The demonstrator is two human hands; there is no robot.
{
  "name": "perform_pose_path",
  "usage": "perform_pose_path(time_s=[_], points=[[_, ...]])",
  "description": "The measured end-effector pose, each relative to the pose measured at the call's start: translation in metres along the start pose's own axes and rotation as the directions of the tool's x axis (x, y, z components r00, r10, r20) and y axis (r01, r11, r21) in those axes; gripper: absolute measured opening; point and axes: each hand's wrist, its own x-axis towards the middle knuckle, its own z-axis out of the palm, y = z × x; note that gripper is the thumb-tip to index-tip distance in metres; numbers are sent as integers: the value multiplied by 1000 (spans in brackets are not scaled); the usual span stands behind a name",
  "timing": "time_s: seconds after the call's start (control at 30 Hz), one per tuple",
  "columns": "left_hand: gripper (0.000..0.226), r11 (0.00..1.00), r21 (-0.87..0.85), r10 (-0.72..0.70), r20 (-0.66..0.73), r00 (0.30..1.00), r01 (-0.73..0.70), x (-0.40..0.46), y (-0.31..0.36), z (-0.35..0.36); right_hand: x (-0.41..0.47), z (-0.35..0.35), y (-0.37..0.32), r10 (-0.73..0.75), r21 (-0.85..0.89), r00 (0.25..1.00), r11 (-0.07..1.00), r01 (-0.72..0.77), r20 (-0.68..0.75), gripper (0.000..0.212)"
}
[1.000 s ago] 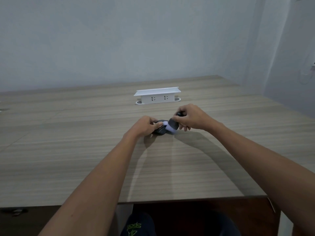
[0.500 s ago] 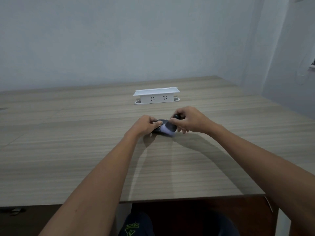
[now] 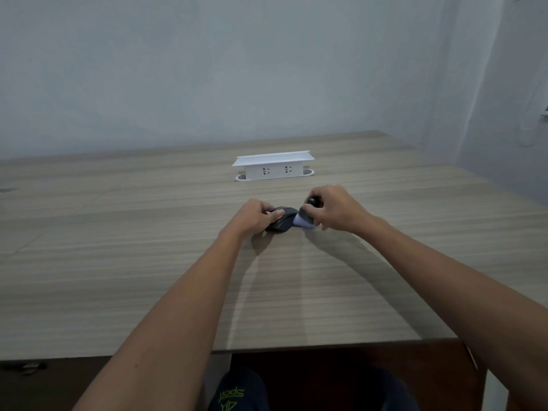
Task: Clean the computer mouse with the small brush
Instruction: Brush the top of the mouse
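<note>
A dark computer mouse (image 3: 283, 223) lies on the wooden table (image 3: 118, 262), mid-centre of the head view. My left hand (image 3: 255, 216) grips its left side, thumb laid over the top. My right hand (image 3: 336, 207) is closed around a small brush (image 3: 305, 219) with a black handle and pale bristles. The bristles touch the mouse's right side. Part of the mouse is hidden under my left fingers.
A white power strip box (image 3: 272, 167) stands on the table behind my hands. The table's front edge runs just above my lap. A wall rises behind the table, and another surface is on the right.
The brush has shifted slightly along the mouse's right side, first toward the mouse's top, then back to the right. My left hand has stayed on the mouse.
</note>
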Motion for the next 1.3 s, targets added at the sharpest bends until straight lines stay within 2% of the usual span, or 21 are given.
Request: perform_pose_path(time_s=[0.1,0.23,0.37,0.53,0.67,0.83,0.97,1.13,1.23,1.3], points=[[32,1000,0,1,-5,1000,-1,1,1,-1,-4,5,-8,-69,75,995,995,63,77,15],[31,1000,-2,-15,-19,1000,15,2,0,1,1,2,-1,-20,42,997,999,23,-78,19],[32,1000,-5,-16,-29,999,15,2,-1,0,-6,3,-8,-62,109,998,992,59,24,16],[30,1000,-9,-25,-27,999,24,2,0,2,0,0,-5,20,95,990,995,-7,-139,18],[29,1000,-22,-16,-32,999,15,2,-1,1,-4,4,-17,-67,133,998,989,65,14,16],[31,1000,-13,-25,-29,999,25,1,-1,3,3,2,-10,11,74,993,997,-3,-113,18],[30,999,-42,-20,-43,999,19,2,-2,3,-3,4,-17,-45,117,999,992,43,18,16],[29,999,-33,-38,-48,998,37,2,-2,5,1,3,-1,26,23,996,999,-24,-89,21],[29,999,-41,-29,-54,998,27,3,-3,4,-3,4,-6,-7,84,1000,996,8,-3,18],[30,999,-33,-29,-48,998,27,3,-3,4,0,5,-6,-13,16,1000,1000,13,0,18]])
